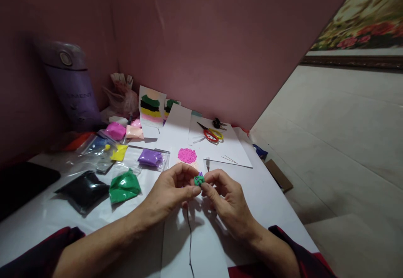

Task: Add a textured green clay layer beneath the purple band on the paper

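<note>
Between my fingertips is a small lump of green modelling clay (199, 180) with bits of purple at its top. My left hand (174, 185) pinches it from the left with thumb and forefinger. On the other side, my right hand (225, 196) has its thumb and fingertips closed on the same lump. A thin dark wire (189, 236) hangs down below my left fingers; whether it joins the clay is hidden. Just beyond my hands lie a fork (208, 164) and a textured pink clay piece (187, 155) on a paler base.
Bags of green (125, 186), black (83, 190), purple (150, 157) and yellow clay (119, 152) lie left. Scissors (211, 135), keys (217, 123) and thin wires (231, 159) rest on white sheets behind. A purple bottle (74, 89) stands at the back left, near the pink wall (214, 51).
</note>
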Demonstrator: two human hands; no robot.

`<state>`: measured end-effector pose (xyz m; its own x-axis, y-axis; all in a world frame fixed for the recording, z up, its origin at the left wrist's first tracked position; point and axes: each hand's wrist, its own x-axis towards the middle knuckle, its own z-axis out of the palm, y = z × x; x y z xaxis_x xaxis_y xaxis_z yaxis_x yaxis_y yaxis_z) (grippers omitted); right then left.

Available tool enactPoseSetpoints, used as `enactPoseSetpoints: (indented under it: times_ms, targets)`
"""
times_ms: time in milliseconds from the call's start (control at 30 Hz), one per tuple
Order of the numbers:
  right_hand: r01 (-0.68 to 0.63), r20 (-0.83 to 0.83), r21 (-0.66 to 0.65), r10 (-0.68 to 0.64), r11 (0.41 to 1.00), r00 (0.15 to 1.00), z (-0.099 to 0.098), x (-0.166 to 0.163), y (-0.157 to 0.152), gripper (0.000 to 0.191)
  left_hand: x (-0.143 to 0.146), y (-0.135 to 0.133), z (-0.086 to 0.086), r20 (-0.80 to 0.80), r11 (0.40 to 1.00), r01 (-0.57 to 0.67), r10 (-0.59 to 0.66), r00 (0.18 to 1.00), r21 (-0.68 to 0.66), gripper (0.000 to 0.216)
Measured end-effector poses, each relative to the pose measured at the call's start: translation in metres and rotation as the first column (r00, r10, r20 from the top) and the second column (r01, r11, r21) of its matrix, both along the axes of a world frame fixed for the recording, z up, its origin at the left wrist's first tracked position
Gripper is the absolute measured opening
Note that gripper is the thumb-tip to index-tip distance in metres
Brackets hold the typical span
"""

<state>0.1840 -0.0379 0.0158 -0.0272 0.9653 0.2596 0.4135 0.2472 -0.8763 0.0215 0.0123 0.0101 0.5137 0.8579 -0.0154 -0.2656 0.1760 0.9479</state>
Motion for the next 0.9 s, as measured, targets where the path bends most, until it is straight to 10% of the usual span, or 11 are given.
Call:
enactPoseSetpoints:
  times_ms: [900]
  targets:
    - [-0.023, -0.031, 0.105, 0.026, 0.994, 0.999, -0.0084, 0.0012, 0.0012, 0.023, -0.0025, 0.003, -0.0074, 0.068, 0.998, -0.018, 0.022, 0.997, -0.06, 0.023]
